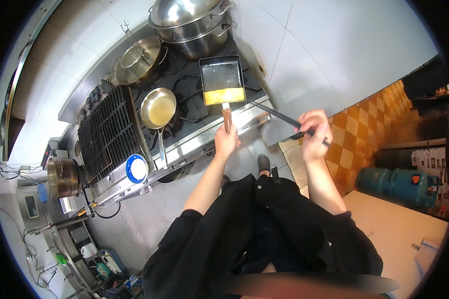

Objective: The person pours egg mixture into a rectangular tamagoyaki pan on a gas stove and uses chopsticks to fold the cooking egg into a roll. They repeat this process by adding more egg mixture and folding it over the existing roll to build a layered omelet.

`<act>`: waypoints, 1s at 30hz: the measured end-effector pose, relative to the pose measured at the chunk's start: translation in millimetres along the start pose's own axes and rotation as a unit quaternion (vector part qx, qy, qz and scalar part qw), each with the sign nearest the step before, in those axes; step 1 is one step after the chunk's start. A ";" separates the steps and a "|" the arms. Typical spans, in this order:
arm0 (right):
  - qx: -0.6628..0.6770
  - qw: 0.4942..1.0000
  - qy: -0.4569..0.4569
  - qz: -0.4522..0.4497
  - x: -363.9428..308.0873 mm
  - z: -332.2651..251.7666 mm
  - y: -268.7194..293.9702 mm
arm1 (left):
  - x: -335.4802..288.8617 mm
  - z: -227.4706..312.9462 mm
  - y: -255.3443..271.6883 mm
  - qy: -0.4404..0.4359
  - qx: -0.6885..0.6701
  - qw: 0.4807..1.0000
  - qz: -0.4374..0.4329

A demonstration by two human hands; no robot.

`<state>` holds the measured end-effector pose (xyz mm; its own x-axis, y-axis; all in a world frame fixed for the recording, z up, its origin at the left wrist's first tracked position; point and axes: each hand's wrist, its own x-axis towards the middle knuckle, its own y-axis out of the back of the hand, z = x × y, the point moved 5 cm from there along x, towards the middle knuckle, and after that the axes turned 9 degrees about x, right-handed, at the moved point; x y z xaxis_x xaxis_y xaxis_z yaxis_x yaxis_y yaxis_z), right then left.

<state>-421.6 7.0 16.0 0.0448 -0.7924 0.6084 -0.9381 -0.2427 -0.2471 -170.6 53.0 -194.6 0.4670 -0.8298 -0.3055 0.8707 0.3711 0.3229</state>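
Observation:
My left hand (226, 142) is closed around the wooden handle of a rectangular omelette pan (222, 70) on the stove. A yellow strip of egg (225, 95) lies along the pan's near side, by the handle; the dark base beyond it shows. In my right hand (315, 133), to the right of the pan, are long black chopsticks (282, 117). I cannot tell one stick from two. Their tips point left toward the pan's near right corner. Left of the pan, a round frying pan (158, 108) with pale yellow liquid sits on the burners, its metal handle toward me.
Large lidded steel pots (187, 25) stand at the back of the stove, beside a wide pan (139, 60) with a strainer. A black grill grate (110, 134) lies at left, with a blue-rimmed bowl (136, 168) on the front edge. Teal gas cylinders (396, 184) stand at right.

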 end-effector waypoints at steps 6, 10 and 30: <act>-0.085 0.995 0.052 -0.013 -44.3 -13.5 46.6 | 69.3 2.3 -43.7 0.036 -0.005 0.999 0.005; -0.100 0.994 0.027 -0.030 -56.5 -8.5 62.9 | 89.2 -3.8 -39.8 0.063 0.003 0.998 0.024; 0.116 0.965 -0.036 -0.232 -12.7 65.7 16.3 | -230.9 -324.9 71.5 0.370 0.215 0.898 0.099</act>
<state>-414.9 -23.6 -45.3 0.4730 -0.6025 0.6428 -0.7098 -0.6929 -0.1272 -166.0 406.6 -391.9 0.7195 -0.2013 -0.6647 0.6934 0.1536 0.7040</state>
